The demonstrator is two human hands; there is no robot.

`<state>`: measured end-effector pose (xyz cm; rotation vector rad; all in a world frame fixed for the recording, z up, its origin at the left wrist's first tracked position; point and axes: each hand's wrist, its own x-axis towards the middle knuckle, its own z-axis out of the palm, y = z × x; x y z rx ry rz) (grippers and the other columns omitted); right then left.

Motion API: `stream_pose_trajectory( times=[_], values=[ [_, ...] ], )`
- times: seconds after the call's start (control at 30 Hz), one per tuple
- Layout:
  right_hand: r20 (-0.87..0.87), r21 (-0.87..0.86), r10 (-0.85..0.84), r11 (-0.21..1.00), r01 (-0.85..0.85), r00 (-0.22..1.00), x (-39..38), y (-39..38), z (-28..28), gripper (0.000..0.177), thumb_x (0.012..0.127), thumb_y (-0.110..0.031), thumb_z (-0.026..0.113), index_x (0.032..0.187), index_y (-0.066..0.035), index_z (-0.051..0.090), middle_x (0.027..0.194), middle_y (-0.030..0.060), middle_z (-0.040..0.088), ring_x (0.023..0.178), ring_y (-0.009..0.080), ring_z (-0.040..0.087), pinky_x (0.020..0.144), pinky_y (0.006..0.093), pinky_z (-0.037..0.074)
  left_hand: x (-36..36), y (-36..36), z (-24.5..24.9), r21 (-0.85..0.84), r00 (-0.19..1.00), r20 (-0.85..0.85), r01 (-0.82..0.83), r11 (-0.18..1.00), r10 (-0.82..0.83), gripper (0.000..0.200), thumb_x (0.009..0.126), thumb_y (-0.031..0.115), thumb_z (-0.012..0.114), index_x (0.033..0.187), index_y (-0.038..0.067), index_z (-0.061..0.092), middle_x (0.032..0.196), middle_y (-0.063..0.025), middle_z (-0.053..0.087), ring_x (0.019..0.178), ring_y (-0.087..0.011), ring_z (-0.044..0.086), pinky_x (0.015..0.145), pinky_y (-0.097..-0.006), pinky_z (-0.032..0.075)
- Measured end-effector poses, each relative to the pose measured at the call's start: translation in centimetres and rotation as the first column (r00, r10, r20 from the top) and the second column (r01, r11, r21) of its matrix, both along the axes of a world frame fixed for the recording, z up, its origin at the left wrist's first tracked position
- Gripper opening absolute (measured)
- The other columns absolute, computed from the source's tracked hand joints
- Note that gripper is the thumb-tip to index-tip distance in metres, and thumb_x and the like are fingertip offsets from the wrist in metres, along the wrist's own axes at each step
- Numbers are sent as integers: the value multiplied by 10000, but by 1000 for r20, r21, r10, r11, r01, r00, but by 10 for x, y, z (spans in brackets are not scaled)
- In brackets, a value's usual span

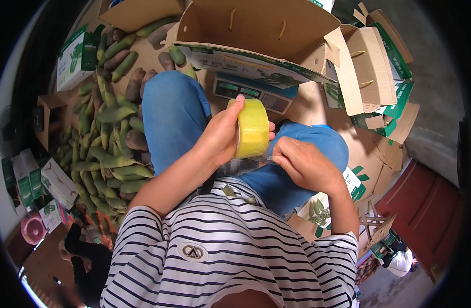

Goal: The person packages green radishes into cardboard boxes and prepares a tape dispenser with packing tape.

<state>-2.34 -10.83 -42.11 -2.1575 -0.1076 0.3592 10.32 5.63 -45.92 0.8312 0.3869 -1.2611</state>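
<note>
Our left hand (224,131) is clamped around the yellow tape roll (252,128) above our lap; our right hand (306,160), just beside it, pinches the clear loose end (269,157). Beyond lie a scale (276,101) and an open box (246,64), with green vegetables (109,161) heaped left.

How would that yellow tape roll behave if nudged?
On its round edge, the yellow tape roll would probably roll easily, though its broad band should resist tipping. Its thick winding suggests a firm, fairly heavy feel, while the thin strip at the right hand looks floppy.
</note>
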Motion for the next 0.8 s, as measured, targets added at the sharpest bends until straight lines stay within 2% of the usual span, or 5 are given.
stream_pose_trajectory(
  times=[0.2,0.4,0.5,0.6,0.8],
  values=[
    [-96,39,-110,993,114,989,-11,5,-10,132,911,-129,556,894,-27,474,783,131,555,723,323,550,646,381,440,2,0,5,63,996,21,-91,994,90,545,1012,458,345,1248,-19,464,1136,-266,605,1047,-390,618,915,-456,497],
    [-247,161,-325,915,370,913,-5,6,2,218,927,-187,582,1043,-6,541,682,54,518,626,157,531,593,297,423,6,3,-2,-3,981,-35,-193,981,193,484,1013,414,380,1182,-24,497,1088,-243,619,1001,-359,635,886,-446,510],
    [-233,47,-365,922,385,901,-1,8,-9,245,929,-213,598,1037,6,579,628,5,511,585,85,507,548,254,402,0,2,4,-25,984,103,-145,989,146,398,982,308,500,1167,-45,507,1096,-222,623,1009,-326,639,884,-422,514],
    [-333,209,-397,854,477,856,-2,10,-18,226,934,-225,601,958,0,614,607,-12,542,540,65,499,500,227,391,-3,3,9,-15,958,251,-136,991,136,361,938,214,580,1157,-66,514,1105,-205,625,1024,-297,637,891,-398,514],
    [-437,220,-488,756,616,755,-13,15,-20,212,930,-234,597,869,-35,641,571,14,578,481,61,507,457,224,393,0,4,4,-62,948,192,-246,967,254,401,938,241,583,1206,-48,512,1152,-186,624,1099,-295,612,947,-412,489]
  ],
)
